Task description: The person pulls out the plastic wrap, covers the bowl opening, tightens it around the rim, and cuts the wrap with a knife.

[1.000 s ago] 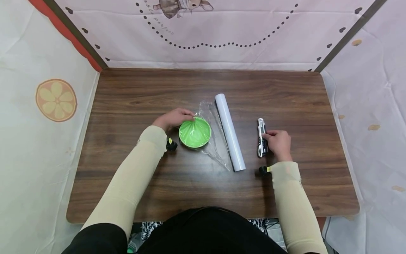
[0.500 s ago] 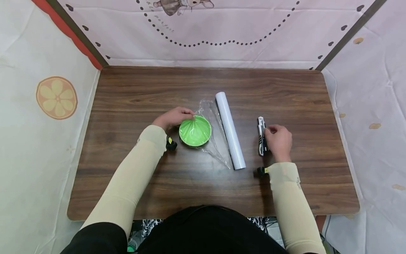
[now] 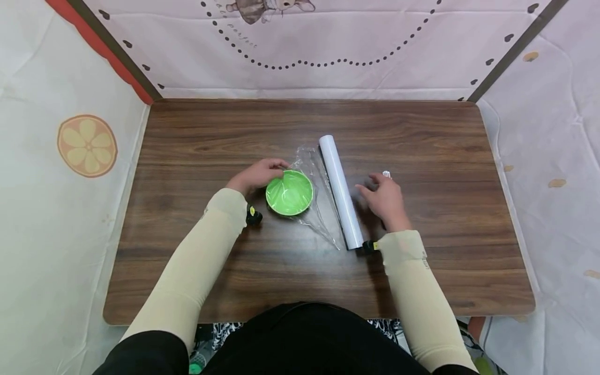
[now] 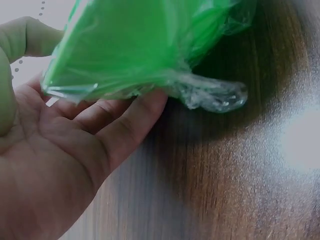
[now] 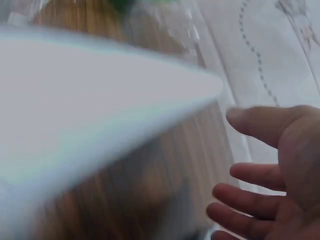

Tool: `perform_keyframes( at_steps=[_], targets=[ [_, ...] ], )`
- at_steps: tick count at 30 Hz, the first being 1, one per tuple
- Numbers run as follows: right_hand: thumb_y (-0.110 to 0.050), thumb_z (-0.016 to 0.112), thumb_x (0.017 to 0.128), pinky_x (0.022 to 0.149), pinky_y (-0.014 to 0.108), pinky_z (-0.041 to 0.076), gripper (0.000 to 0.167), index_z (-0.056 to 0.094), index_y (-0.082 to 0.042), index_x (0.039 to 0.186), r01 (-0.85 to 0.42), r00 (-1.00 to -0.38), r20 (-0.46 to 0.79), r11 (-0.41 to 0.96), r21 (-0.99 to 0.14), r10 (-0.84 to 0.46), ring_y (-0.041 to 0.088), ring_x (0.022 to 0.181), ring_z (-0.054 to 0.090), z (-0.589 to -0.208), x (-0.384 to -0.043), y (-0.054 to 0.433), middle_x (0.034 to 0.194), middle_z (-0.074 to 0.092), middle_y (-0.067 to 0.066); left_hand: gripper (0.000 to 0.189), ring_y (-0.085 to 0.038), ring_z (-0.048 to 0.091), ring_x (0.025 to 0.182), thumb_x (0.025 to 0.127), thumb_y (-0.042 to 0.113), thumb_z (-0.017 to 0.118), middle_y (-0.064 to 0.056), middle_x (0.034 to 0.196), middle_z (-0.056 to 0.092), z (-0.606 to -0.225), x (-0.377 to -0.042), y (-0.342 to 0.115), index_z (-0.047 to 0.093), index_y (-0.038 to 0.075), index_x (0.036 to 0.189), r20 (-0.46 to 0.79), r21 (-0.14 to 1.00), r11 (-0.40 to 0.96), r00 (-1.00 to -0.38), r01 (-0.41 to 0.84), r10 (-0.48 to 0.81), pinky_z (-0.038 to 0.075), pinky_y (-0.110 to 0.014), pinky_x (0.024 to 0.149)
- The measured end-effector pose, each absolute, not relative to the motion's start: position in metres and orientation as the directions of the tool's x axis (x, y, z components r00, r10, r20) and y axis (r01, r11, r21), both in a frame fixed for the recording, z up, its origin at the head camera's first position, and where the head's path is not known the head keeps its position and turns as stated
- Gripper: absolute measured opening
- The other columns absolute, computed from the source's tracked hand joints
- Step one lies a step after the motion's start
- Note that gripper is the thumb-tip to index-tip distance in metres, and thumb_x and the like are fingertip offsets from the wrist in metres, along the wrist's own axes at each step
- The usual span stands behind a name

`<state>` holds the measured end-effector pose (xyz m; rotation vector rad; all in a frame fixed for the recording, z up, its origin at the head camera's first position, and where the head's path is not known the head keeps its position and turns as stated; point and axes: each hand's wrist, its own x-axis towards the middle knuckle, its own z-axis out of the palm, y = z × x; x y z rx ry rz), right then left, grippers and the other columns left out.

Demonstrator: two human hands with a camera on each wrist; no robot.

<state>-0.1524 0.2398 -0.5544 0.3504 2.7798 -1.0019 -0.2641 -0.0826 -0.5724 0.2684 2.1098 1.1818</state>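
Note:
Near the table's middle sits a green bowl point(image 3: 290, 195), covered with clear plastic film point(image 3: 324, 229) that trails off to its right. My left hand point(image 3: 257, 175) holds the bowl at its far left rim. In the left wrist view, the fingers point(image 4: 127, 125) lie along the bowl's wall and bunched film sticks out beside them. My right hand point(image 3: 385, 202) is empty, its fingers spread, between a white roll point(image 3: 341, 192) and a utility knife point(image 3: 386, 175). Most of the knife is hidden under that hand. The roll lies lengthwise, beside the film's right edge.
Under everything is a brown wood-grain table point(image 3: 225, 125). White printed sheets point(image 3: 300, 47) hang behind it and along both sides. The person's body is close to the front edge.
My right hand has let go of the utility knife, then moved left toward the white roll with its fingers opening. The left hand has stayed at the bowl, its fingers shifting slightly.

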Motion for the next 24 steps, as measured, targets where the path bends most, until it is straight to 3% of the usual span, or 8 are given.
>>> perform_keyframes(
  at_steps=[3, 8, 14, 24],
  targets=[
    [-0.045, 0.064, 0.089, 0.106, 0.051, 0.041, 0.072, 0.041, -0.006, 0.145, 0.245, -0.955, -0.284, 0.764, -0.597, 0.084, 0.037, 0.130, 0.047, -0.558, -0.161, 0.223, 0.141, 0.050, 0.020, 0.040, -0.023, 0.054, 0.104, 0.092, 0.011, 0.049, -0.015, 0.122, 0.059, -0.573, -0.264, -0.081, 0.056, 0.010, 0.131, -0.469, 0.810, 0.569, -0.741, -0.143, 0.481, 0.047, -0.029, 0.081],
    [-0.047, 0.072, 0.081, 0.099, 0.050, 0.045, 0.079, 0.044, -0.004, 0.141, 0.188, -0.960, -0.279, 0.813, -0.551, 0.033, 0.037, 0.115, 0.054, -0.572, -0.170, 0.198, 0.129, 0.054, 0.021, 0.036, -0.021, 0.053, 0.099, 0.095, 0.011, 0.047, -0.013, 0.119, 0.058, -0.567, -0.260, -0.079, 0.057, 0.010, 0.130, -0.488, 0.808, 0.563, -0.734, -0.175, 0.472, 0.048, -0.027, 0.078],
    [-0.037, 0.073, 0.079, 0.088, 0.050, 0.050, 0.072, 0.047, -0.003, 0.136, 0.211, -0.953, -0.296, 0.831, -0.515, 0.059, 0.035, 0.099, 0.058, -0.578, -0.171, 0.183, 0.117, 0.054, 0.018, 0.033, -0.022, 0.051, 0.107, 0.098, 0.016, 0.046, -0.010, 0.132, 0.055, -0.575, -0.261, -0.081, 0.061, 0.012, 0.127, -0.488, 0.815, 0.542, -0.747, -0.204, 0.453, 0.046, -0.031, 0.085],
    [-0.032, 0.069, 0.076, 0.083, 0.051, 0.052, 0.077, 0.040, -0.002, 0.141, 0.238, -0.960, -0.251, 0.838, -0.490, 0.126, 0.038, 0.097, 0.058, -0.588, -0.170, 0.195, 0.118, 0.053, 0.022, 0.034, -0.022, 0.049, 0.118, 0.096, 0.014, 0.046, -0.011, 0.136, 0.055, -0.575, -0.259, -0.086, 0.063, 0.007, 0.125, -0.455, 0.830, 0.528, -0.766, -0.180, 0.455, 0.044, -0.034, 0.093]
  ],
)
